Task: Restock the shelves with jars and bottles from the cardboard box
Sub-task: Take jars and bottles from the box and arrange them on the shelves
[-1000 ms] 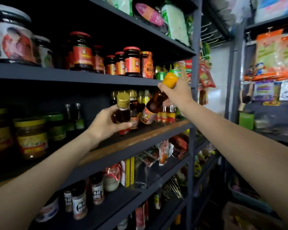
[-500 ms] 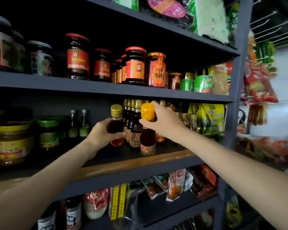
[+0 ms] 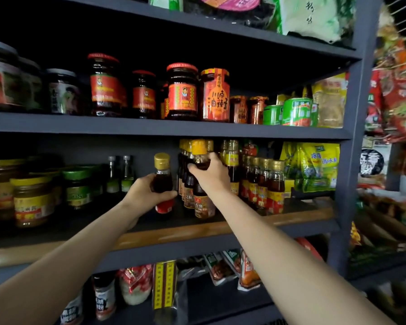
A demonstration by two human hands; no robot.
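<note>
1. Wooden-edged shelf [image 3: 174, 233]: my landmark, the middle level of the dark rack, running across my view.
2. Left hand [image 3: 143, 195]: I have it over this shelf, fingers and thumb curled round the gold-capped bottle [image 3: 162, 184].
3. Gold-capped bottle: small, dark liquid, red label at the base, upright; its base looks to be on or just above the shelf, though I cannot tell which from this angle.
4. Right hand [image 3: 211, 174]: just right of the left one, fingers wrapped round the shoulder of the orange-capped bottle [image 3: 201, 181].
5. Orange-capped bottle: taller, dark oil, upright, base at the shelf, against the front of the row of sesame oil bottles [image 3: 263, 184].
6. Row of sesame oil bottles: standing on the shelf, right of and behind both hands.
7. Yellow-lidded jars [image 3: 31, 200]: at the shelf's left end.
8. Yellow seasoning packets [image 3: 314, 165]: at the shelf's right end.
9. Red-lidded chilli sauce jars [image 3: 182, 92]: on the level directly above.
10. Sachets [image 3: 223, 266]: on the level below.
</note>
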